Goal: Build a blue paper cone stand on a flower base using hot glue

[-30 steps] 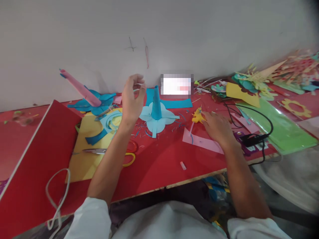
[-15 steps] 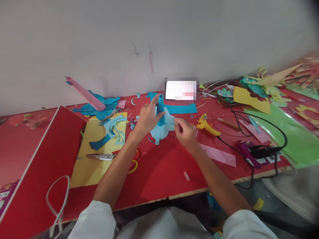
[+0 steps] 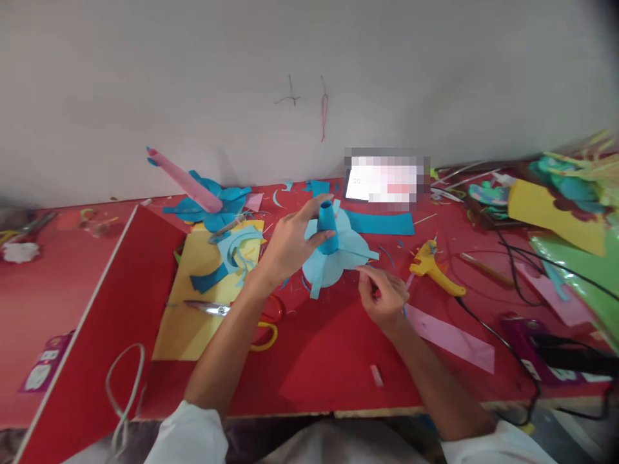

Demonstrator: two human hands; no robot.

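Note:
A blue paper tube [image 3: 327, 225], slightly tapered, stands upright on a light-blue flower-shaped paper piece [image 3: 353, 240] with narrow strips sticking out over its petals. My left hand [image 3: 296, 240] is wrapped around the tube from the left, thumb in front and fingers behind. At the flower's lower right edge is my right hand [image 3: 383, 293], its fingers curled and the tips brought together; whether anything small is between them cannot be seen. Just right of that hand lies a yellow glue gun [image 3: 435, 270]. Below it, a pink paper strip [image 3: 454, 338] lies partly behind my right wrist.
Scissors [image 3: 207, 308] lie on a yellow sheet [image 3: 178, 335] at left, beside paper scraps. Behind them a pink tube [image 3: 186, 180] leans on a blue paper flower [image 3: 232, 205]. A lit screen [image 3: 382, 180] stands by the wall. Black cables [image 3: 488, 328] run across the right side.
My right hand has come off the flower's right-hand strip and moved down and away from it. My left hand still grips the tube. The view has shifted left.

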